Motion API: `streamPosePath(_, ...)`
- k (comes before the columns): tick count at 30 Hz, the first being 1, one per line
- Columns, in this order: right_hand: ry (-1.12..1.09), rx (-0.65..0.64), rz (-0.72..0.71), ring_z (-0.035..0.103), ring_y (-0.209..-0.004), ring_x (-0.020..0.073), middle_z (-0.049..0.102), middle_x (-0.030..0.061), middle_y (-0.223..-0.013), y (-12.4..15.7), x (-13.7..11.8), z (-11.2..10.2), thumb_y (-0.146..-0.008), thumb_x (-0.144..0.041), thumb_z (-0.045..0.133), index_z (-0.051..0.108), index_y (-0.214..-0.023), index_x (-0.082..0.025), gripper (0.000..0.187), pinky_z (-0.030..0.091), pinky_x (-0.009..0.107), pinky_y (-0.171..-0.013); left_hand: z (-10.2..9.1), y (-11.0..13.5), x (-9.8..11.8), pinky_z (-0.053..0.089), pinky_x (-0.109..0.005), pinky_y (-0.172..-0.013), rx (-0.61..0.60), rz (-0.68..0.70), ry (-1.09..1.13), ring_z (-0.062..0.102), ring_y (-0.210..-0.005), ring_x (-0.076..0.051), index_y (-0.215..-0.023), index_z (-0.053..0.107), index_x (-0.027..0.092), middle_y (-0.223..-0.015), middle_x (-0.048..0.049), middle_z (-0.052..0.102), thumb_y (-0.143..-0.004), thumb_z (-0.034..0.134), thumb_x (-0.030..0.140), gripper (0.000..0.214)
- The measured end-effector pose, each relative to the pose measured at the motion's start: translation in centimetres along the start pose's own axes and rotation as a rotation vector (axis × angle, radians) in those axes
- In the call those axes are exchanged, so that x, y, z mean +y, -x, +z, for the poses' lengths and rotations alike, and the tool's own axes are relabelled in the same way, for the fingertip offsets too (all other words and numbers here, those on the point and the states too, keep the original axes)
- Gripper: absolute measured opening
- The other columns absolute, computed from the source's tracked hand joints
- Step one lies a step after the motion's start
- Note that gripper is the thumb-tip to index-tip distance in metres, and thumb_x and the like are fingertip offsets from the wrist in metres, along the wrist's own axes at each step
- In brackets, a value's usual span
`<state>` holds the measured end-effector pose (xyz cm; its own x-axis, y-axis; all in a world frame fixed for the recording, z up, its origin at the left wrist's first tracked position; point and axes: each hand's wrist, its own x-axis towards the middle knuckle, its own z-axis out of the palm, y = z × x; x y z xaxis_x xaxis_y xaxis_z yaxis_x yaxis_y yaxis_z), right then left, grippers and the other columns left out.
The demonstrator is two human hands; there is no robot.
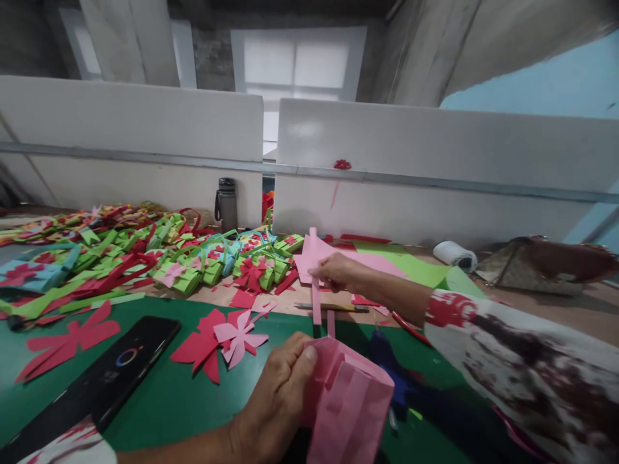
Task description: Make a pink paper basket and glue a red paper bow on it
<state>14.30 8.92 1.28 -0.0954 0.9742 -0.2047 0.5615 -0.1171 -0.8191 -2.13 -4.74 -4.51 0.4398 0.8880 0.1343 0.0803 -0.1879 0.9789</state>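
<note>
My left hand [278, 393] is closed on a small pink paper bag [353, 399] at the bottom middle, thumb pressed on its side. Farther out, my right hand [331, 272] pinches a pink paper strip [316, 299] that stands nearly upright. The strip's lower end is close to the bag's top edge; whether they touch I cannot tell. Another narrow pink strip [331, 324] rises behind the bag. Left of my left hand lie a pink paper flower [240, 336] and a red paper flower [207, 345].
A black phone [97, 380] and a larger red flower [75, 338] lie on the green mat [159, 412]. Finished-looking green paper bags [181, 274] pile up behind, near a grey bottle [226, 205]. A blue tool [387, 364] is right of the bag. A handbag [546, 264] stands far right.
</note>
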Motion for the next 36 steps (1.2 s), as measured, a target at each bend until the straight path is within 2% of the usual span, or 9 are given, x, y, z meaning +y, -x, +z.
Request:
streamPosePath(4,-0.194,0.084,-0.062,0.062,-0.087,0.0172,0.061,0.0066,-0.108,3.9,-0.3,-2.7,-0.09,-0.033,0.055,0.056,-0.112,-0.015,0.029,0.053,0.036,-0.073,-0.2,-0.1,0.3,0.039,-0.03,-0.083,0.04,0.033,-0.08,0.048,-0.086,-0.017,-0.079,0.052,0.018,-0.086,-0.0021,0.048,-0.095,0.032,0.038,0.033)
streamPosePath(7,-0.345,0.186,-0.134,0.053,-0.055,0.0081,0.058,-0.0019,-0.07,7.0,1.0,-3.6,-0.085,-0.035,0.061,0.059,-0.084,-0.013,0.021,0.047,0.023,-0.052,-0.1,0.0,0.8,0.037,-0.029,-0.09,0.003,0.051,-0.088,0.049,-0.097,-0.018,-0.086,0.059,0.018,-0.103,-0.0043,0.052,-0.094,0.034,0.036,0.032)
streamPosePath(10,-0.463,0.231,-0.176,0.044,-0.043,0.0056,0.048,-0.0059,-0.052,9.6,2.8,-3.4,-0.07,-0.04,0.074,0.054,-0.065,-0.015,0.032,0.039,0.021,-0.044,0.5,0.1,1.5,0.033,-0.028,-0.097,-0.072,0.1,-0.078,0.046,-0.111,-0.02,-0.092,0.064,0.018,-0.12,-0.0046,0.051,-0.094,0.036,0.035,0.033)
streamPosePath(13,-0.532,0.237,-0.198,0.046,-0.045,0.0074,0.051,-0.0041,-0.053,11.4,4.1,-2.8,-0.061,-0.044,0.078,0.055,-0.063,-0.016,0.036,0.038,0.023,-0.044,1.4,0.2,2.1,0.037,-0.028,-0.091,-0.119,0.119,-0.07,0.051,-0.101,-0.02,-0.092,0.064,0.017,-0.111,-0.0056,0.056,-0.095,0.034,0.036,0.036)
streamPosePath(16,-0.565,0.234,-0.228,0.049,-0.048,0.0081,0.054,-0.0036,-0.055,12.7,4.9,-2.2,-0.064,-0.046,0.075,0.056,-0.064,-0.016,0.034,0.039,0.023,-0.047,2.1,0.2,2.5,0.041,-0.027,-0.083,-0.136,0.113,-0.074,0.054,-0.092,-0.019,-0.092,0.064,0.016,-0.1,-0.0054,0.06,-0.095,0.033,0.036,0.037)
streamPosePath(21,-0.544,0.137,-0.223,0.044,-0.047,0.0073,0.052,-0.0045,-0.052,14.4,5.7,-1.1,-0.066,-0.042,0.074,0.059,-0.062,-0.016,0.031,0.037,0.022,-0.047,2.8,-0.3,2.7,0.04,-0.025,-0.083,-0.159,0.149,-0.077,0.055,-0.091,-0.018,-0.094,0.066,0.017,-0.101,-0.0047,0.062,-0.096,0.034,0.033,0.036)
streamPosePath(25,-0.52,0.059,-0.171,0.052,-0.054,0.011,0.055,-0.0025,-0.057,14.9,6.2,-0.2,-0.066,-0.04,0.074,0.066,-0.069,-0.014,0.027,0.043,0.026,-0.055,2.9,-0.5,2.7,0.041,-0.024,-0.08,-0.175,0.161,-0.066,0.056,-0.088,-0.017,-0.097,0.066,0.019,-0.099,-0.0032,0.062,-0.096,0.035,0.032,0.034)
streamPosePath(30,-0.54,0.054,-0.164,0.055,-0.056,0.0131,0.057,-0.0015,-0.059,14.5,7.3,0.1,-0.068,-0.04,0.072,0.067,-0.071,-0.015,0.026,0.046,0.029,-0.059,2.8,-0.5,2.9,0.041,-0.024,-0.068,-0.175,0.035,-0.008,0.052,-0.077,-0.015,-0.089,0.064,0.016,-0.086,-0.0032,0.06,-0.093,0.039,0.037,0.033)
streamPosePath(36,-0.503,0.165,-0.231,0.05,-0.055,0.0101,0.057,-0.0019,-0.057,14.7,7.3,-0.4,-0.074,-0.036,0.069,0.065,-0.062,-0.016,0.023,0.042,0.024,-0.056,2.8,-0.8,2.9,0.029,-0.021,-0.052,-0.173,-0.16,0.142,0.041,-0.057,-0.01,-0.077,0.058,0.012,-0.067,-0.0003,0.052,-0.088,0.046,0.043,0.035)
